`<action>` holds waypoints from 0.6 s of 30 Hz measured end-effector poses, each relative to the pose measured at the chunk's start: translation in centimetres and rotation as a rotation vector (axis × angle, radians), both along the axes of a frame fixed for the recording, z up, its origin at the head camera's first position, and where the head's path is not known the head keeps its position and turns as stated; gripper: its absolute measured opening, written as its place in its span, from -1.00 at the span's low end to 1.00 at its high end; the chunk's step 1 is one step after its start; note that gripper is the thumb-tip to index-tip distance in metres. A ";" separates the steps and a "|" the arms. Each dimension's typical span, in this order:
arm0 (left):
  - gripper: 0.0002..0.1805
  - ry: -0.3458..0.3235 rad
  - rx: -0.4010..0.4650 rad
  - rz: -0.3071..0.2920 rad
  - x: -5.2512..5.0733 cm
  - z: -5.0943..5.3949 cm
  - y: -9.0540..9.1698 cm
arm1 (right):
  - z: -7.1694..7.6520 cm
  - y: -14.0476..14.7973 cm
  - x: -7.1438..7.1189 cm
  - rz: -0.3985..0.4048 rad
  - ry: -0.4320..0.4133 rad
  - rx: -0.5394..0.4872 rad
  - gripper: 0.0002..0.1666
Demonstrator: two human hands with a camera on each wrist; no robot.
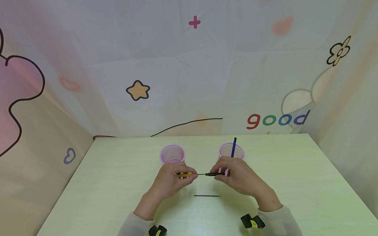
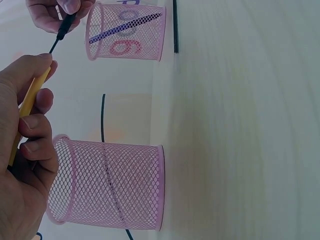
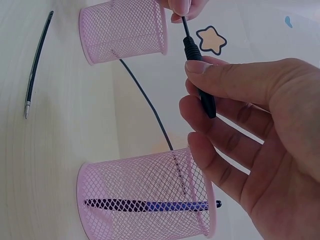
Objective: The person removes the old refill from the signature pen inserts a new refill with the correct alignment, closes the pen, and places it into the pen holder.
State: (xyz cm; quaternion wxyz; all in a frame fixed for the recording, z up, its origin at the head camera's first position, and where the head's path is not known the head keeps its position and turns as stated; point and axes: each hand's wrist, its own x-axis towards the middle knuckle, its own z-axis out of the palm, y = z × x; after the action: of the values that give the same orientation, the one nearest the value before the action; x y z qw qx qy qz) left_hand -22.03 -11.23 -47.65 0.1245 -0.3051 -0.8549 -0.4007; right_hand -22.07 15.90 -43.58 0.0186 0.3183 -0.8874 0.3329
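In the head view my left hand [image 1: 172, 180] grips the yellow barrel [image 2: 32, 95] of a pen, fingers curled round it. Opposite it, my right hand [image 1: 240, 177] pinches a black ribbed pen grip section [image 3: 192, 50] between thumb and fingers. A thin dark refill [image 1: 201, 174] spans the gap, running from the barrel's end into the black piece. Below both hands, a loose dark refill [image 1: 206, 196] with a silvery tip lies on the table. How far the refill reaches inside either part is hidden.
Behind my left hand stands a pink mesh pen holder [image 2: 115, 185]. A second pink mesh pen holder [image 3: 125, 175], behind my right hand, has a blue pen [image 1: 234, 147] leaning inside. The pale table [image 1: 295, 183] meets a printed curtain [image 1: 177, 65] at the back.
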 end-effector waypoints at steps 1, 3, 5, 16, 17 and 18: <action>-0.97 0.000 0.000 0.000 0.0 0.0 0.0 | 0.0 0.0 0.0 -0.001 0.001 0.002 -0.75; -0.96 -0.002 -0.001 0.002 0.0 0.0 0.0 | 0.0 -0.1 0.0 -0.001 0.003 0.004 -0.75; -0.96 -0.006 -0.002 0.005 0.0 0.0 0.0 | 0.0 -0.1 0.0 0.001 0.006 0.005 -0.76; -0.96 -0.006 0.013 0.001 -0.1 0.0 0.0 | 0.0 -0.2 0.0 -0.001 0.012 0.010 -0.76; -0.96 -0.003 0.012 0.002 -0.1 0.0 0.1 | 0.0 -0.2 0.0 -0.001 0.014 0.011 -0.76; -0.96 -0.001 0.012 0.003 -0.1 0.0 0.1 | 0.0 -0.2 0.0 0.000 0.015 0.011 -0.76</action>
State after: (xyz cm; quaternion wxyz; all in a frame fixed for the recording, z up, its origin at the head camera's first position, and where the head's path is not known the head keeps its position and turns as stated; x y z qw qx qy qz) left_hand -22.08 -11.17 -47.63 0.1264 -0.3027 -0.8531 -0.4057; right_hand -22.07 15.72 -43.63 0.0236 0.3207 -0.8890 0.3258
